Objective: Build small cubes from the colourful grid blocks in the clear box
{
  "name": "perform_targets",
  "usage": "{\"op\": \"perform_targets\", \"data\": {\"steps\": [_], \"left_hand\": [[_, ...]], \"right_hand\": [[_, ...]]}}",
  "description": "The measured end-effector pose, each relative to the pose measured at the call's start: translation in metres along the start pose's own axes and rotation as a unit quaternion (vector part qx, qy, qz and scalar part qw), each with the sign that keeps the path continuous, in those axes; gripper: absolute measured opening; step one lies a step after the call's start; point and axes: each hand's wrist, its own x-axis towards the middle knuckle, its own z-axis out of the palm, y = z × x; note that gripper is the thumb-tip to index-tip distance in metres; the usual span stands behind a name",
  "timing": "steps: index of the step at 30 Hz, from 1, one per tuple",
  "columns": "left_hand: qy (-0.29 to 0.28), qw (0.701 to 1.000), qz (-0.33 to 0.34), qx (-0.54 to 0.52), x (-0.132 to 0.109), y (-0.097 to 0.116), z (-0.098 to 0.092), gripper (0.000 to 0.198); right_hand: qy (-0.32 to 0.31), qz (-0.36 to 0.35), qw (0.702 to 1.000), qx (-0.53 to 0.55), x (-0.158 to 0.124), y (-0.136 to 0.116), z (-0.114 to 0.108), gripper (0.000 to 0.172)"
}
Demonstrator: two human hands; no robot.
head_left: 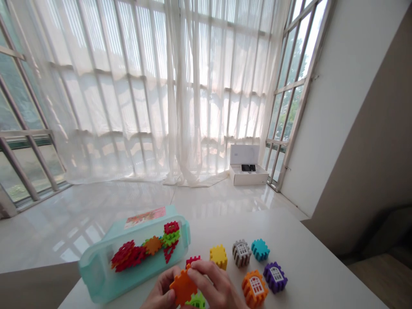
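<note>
orange toothed plastic panel [183, 286] held up just above the white table [299, 253], right at the near edge of view! left hand [159, 292] and right hand [215, 284] both closed on it, fingers pinching from either side. it looks light, stiff and a bit slick, so the notched rim gives the best hold. green plastic piece [196, 301] just below, red plastic piece [193, 260] just behind.

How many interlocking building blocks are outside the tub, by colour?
Orange: 2 (orange window block; orange block held by left hand and right hand)
Red: 1 (red block)
Yellow: 1 (yellow block)
Green: 1 (green block)
Teal: 1 (teal block)
Purple: 1 (purple window block)
Grey: 1 (grey window block)
Total: 8
</note>
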Motion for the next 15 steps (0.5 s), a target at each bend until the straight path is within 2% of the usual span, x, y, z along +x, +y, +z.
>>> {"op": "perform_targets", "data": {"steps": [3,7,12,15], "left_hand": [[-0.017,1.000,-0.001,-0.021,-0.003,0.001,0.003,0.051],[-0.027,0.999,-0.007,-0.041,-0.003,0.005,0.011,0.051],[-0.021,0.998,-0.010,-0.055,-0.002,0.008,0.014,0.047],[-0.040,0.997,-0.003,-0.058,-0.001,0.005,0.011,0.045]], "right_hand": [[-0.022,0.007,1.000,0.009,0.000,-0.001,-0.008,0.059],[-0.058,0.039,0.997,0.024,-0.008,-0.003,-0.006,0.059],[-0.051,0.046,0.997,0.032,-0.009,-0.003,-0.004,0.054],[-0.037,0.041,0.998,0.022,-0.007,-0.004,-0.002,0.052]]}}
